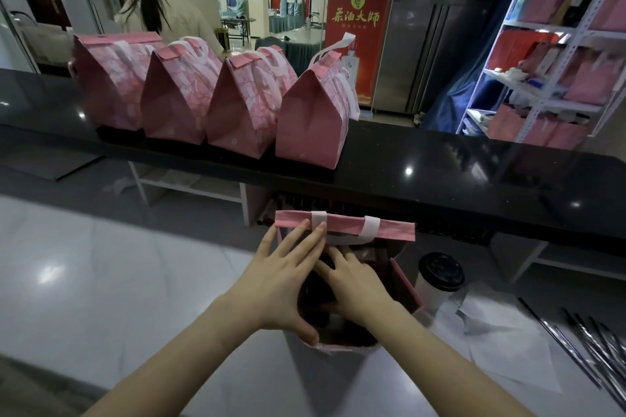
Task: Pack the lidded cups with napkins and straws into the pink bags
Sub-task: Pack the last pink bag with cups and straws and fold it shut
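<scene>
open pink bag (403, 284) upright on the white counter (101, 281), mouth up, folded top edge running left-right below the black ledge (440, 173). left hand (281, 284) spread on its rim; right hand (355, 284) spread inside. lidded cup (438, 278) just right; bare counter left.

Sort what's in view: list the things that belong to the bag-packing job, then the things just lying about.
Job:
open pink bag, with left hand and right hand at its mouth
black-lidded cup
napkins
wrapped straws
four closed pink bags

Lying about:
red banner
white shelving rack
steel fridge
</scene>
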`<action>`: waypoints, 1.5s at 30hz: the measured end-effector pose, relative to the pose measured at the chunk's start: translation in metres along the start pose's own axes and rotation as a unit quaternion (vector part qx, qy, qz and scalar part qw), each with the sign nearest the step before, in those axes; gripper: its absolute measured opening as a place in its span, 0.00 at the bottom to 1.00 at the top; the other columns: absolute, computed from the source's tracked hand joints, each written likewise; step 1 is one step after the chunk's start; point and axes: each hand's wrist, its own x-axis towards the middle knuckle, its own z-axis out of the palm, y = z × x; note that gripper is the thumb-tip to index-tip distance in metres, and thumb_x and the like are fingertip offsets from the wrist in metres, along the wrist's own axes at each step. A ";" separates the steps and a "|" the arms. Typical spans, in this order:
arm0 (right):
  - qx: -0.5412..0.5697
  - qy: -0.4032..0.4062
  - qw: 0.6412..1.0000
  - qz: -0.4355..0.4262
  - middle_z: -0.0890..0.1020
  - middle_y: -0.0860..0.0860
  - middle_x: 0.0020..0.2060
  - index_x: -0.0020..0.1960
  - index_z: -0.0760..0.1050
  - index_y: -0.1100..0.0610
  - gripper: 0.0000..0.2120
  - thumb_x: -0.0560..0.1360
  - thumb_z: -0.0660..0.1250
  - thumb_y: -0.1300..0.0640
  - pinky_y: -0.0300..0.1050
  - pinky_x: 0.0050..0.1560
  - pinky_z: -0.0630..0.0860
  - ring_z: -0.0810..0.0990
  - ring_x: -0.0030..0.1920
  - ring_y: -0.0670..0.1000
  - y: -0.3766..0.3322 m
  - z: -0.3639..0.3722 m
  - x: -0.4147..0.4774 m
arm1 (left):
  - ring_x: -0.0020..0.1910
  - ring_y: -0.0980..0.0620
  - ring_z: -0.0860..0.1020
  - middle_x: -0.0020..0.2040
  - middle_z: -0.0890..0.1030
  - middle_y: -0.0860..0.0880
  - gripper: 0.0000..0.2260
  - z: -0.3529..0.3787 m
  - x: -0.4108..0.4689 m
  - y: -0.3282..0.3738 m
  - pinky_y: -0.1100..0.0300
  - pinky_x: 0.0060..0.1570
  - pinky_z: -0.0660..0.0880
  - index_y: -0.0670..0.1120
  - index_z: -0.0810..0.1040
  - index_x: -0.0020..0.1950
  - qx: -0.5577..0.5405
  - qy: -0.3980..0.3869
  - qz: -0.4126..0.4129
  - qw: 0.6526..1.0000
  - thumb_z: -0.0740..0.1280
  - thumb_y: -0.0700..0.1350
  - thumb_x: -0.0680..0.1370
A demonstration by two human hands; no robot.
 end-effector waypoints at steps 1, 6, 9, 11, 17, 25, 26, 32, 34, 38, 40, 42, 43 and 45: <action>0.004 -0.002 1.000 0.002 0.56 0.54 0.75 0.76 0.50 0.47 0.43 0.70 0.72 0.44 0.56 0.56 0.77 0.60 0.71 0.59 -0.001 0.003 0.003 | 0.73 0.52 0.26 0.76 0.29 0.53 0.62 0.000 0.000 0.000 0.40 0.73 0.34 0.49 0.34 0.78 -0.004 0.001 0.000 1.000 0.63 0.77 0.58; 0.024 -0.019 1.000 -0.007 0.58 0.55 0.74 0.75 0.54 0.47 0.40 0.70 0.72 0.45 0.55 0.51 0.79 0.65 0.69 0.60 -0.003 0.019 0.002 | 0.72 0.52 0.25 0.76 0.28 0.54 0.62 -0.002 0.004 -0.002 0.42 0.73 0.33 0.49 0.33 0.77 -0.015 -0.002 -0.007 1.000 0.63 0.77 0.59; 0.034 -0.007 0.999 -0.004 0.58 0.54 0.73 0.73 0.57 0.46 0.38 0.70 0.72 0.44 0.55 0.52 0.79 0.59 0.72 0.59 -0.003 0.027 -0.004 | 0.72 0.53 0.24 0.75 0.28 0.55 0.60 -0.002 0.005 -0.005 0.43 0.73 0.32 0.51 0.32 0.77 -0.025 -0.003 -0.014 1.000 0.63 0.77 0.60; 0.032 0.001 0.999 -0.016 0.58 0.53 0.73 0.73 0.58 0.46 0.34 0.72 0.70 0.45 0.57 0.52 0.77 0.57 0.72 0.58 -0.002 0.028 -0.007 | 0.73 0.54 0.26 0.76 0.29 0.56 0.59 -0.005 0.007 -0.009 0.43 0.73 0.33 0.53 0.33 0.77 -0.022 -0.002 -0.015 1.000 0.62 0.77 0.61; 0.002 0.013 0.996 -0.091 0.59 0.52 0.73 0.70 0.61 0.46 0.29 0.73 0.68 0.59 0.56 0.62 0.73 0.56 0.73 0.58 -0.002 0.032 -0.016 | 0.76 0.49 0.38 0.79 0.41 0.55 0.54 -0.022 0.016 -0.023 0.46 0.70 0.38 0.55 0.43 0.79 0.050 0.023 -0.026 0.998 0.61 0.77 0.61; 0.027 0.008 0.998 -0.047 0.58 0.53 0.74 0.74 0.57 0.46 0.34 0.74 0.69 0.48 0.57 0.61 0.74 0.56 0.73 0.58 -0.006 0.036 -0.013 | 0.71 0.47 0.22 0.78 0.35 0.52 0.58 -0.022 0.020 -0.023 0.39 0.65 0.21 0.53 0.40 0.79 0.075 -0.014 0.022 0.997 0.59 0.79 0.58; 0.031 0.005 0.999 -0.042 0.58 0.53 0.74 0.74 0.56 0.45 0.34 0.74 0.69 0.48 0.57 0.62 0.74 0.55 0.73 0.58 -0.006 0.038 -0.011 | 0.71 0.47 0.22 0.78 0.36 0.52 0.58 -0.021 0.020 -0.023 0.40 0.66 0.22 0.53 0.40 0.79 0.067 -0.015 0.024 0.997 0.60 0.79 0.58; 0.049 -0.019 0.999 -0.011 0.56 0.53 0.75 0.74 0.56 0.45 0.35 0.73 0.70 0.48 0.58 0.61 0.74 0.54 0.74 0.59 -0.003 0.047 0.000 | 0.71 0.48 0.23 0.78 0.35 0.51 0.59 -0.018 0.021 -0.025 0.40 0.69 0.28 0.53 0.40 0.79 0.048 -0.020 0.042 0.998 0.63 0.77 0.58; 0.034 -0.043 0.998 0.006 0.55 0.53 0.75 0.74 0.54 0.44 0.35 0.74 0.69 0.47 0.58 0.64 0.72 0.53 0.74 0.60 -0.006 0.051 0.007 | 0.71 0.49 0.23 0.78 0.35 0.52 0.59 -0.017 0.021 -0.024 0.40 0.69 0.28 0.53 0.40 0.79 0.043 -0.021 0.040 0.998 0.63 0.77 0.58; -0.060 -0.105 0.992 -0.018 0.51 0.56 0.77 0.76 0.47 0.47 0.37 0.76 0.66 0.44 0.59 0.75 0.55 0.47 0.76 0.62 -0.014 0.051 0.024 | 0.71 0.50 0.23 0.78 0.36 0.53 0.58 -0.016 0.025 -0.025 0.41 0.70 0.28 0.54 0.39 0.79 0.024 -0.020 0.032 0.999 0.63 0.77 0.58; -0.051 -0.105 0.993 -0.020 0.52 0.56 0.77 0.77 0.49 0.47 0.35 0.77 0.64 0.45 0.59 0.75 0.55 0.48 0.76 0.61 -0.013 0.041 0.023 | 0.71 0.51 0.23 0.78 0.36 0.54 0.58 -0.016 0.028 -0.026 0.42 0.70 0.28 0.55 0.39 0.78 0.012 -0.022 0.028 0.999 0.63 0.77 0.58; 0.020 -0.090 0.996 0.000 0.56 0.55 0.76 0.76 0.54 0.46 0.31 0.78 0.64 0.46 0.60 0.72 0.60 0.54 0.75 0.60 -0.010 0.026 0.014 | 0.71 0.53 0.23 0.78 0.36 0.56 0.57 -0.016 0.030 -0.029 0.44 0.70 0.27 0.56 0.39 0.78 -0.009 -0.022 0.019 1.000 0.64 0.76 0.59; 0.048 -0.084 0.995 0.004 0.58 0.55 0.75 0.75 0.56 0.46 0.29 0.78 0.63 0.46 0.60 0.71 0.61 0.57 0.74 0.59 -0.009 0.017 0.007 | 0.71 0.54 0.23 0.78 0.36 0.56 0.57 -0.016 0.032 -0.030 0.45 0.70 0.27 0.57 0.40 0.78 -0.022 -0.020 0.014 0.999 0.66 0.75 0.60; 0.061 -0.065 0.996 0.005 0.64 0.53 0.72 0.74 0.60 0.46 0.25 0.79 0.60 0.46 0.57 0.70 0.62 0.64 0.70 0.57 -0.004 0.000 -0.009 | 0.71 0.55 0.24 0.78 0.37 0.58 0.55 -0.015 0.034 -0.030 0.47 0.70 0.27 0.59 0.40 0.78 -0.048 -0.019 0.009 0.999 0.68 0.73 0.61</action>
